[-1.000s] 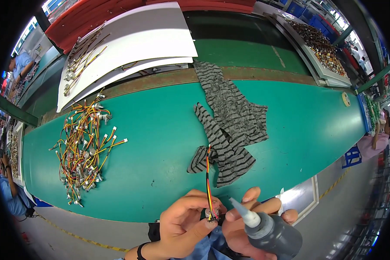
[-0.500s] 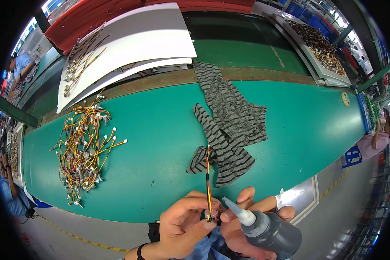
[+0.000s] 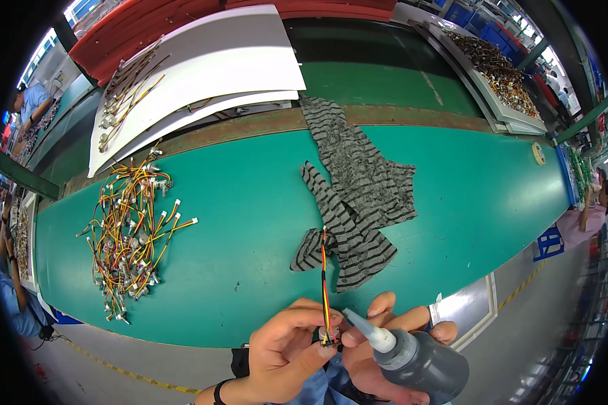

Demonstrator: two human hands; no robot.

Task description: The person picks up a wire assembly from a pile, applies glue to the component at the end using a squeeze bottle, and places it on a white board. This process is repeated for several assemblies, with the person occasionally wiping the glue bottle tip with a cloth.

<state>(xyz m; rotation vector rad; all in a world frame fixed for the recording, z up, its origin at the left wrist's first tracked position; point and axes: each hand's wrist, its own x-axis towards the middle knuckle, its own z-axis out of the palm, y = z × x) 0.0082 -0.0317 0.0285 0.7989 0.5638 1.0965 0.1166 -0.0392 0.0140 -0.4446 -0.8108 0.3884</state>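
Note:
Close to the table's front edge, my left hand [image 3: 284,351] pinches a wired potentiometer [image 3: 329,333], a small round metal part with terminals. Its red, yellow and black wires [image 3: 325,287] run up and away, the far end lying against the striped cloth. A dark squeeze bottle [image 3: 425,368] with a grey tapered nozzle lies tilted in my right hand [image 3: 375,364]. The nozzle tip points up and left, just right of the potentiometer and apart from it. The right thumb and finger come near the potentiometer; whether they touch it I cannot tell.
On the green table [image 3: 250,202], a heap of wired potentiometers [image 3: 132,236] lies at left. A grey-black striped cloth [image 3: 365,182] is in the middle, a tape roll [image 3: 538,154] at far right. Behind are white sheets [image 3: 216,61] with more parts and a full tray [image 3: 496,74].
The bottle and its nozzle tip have shifted very slightly left, nearer the potentiometer. My left hand has hardly moved.

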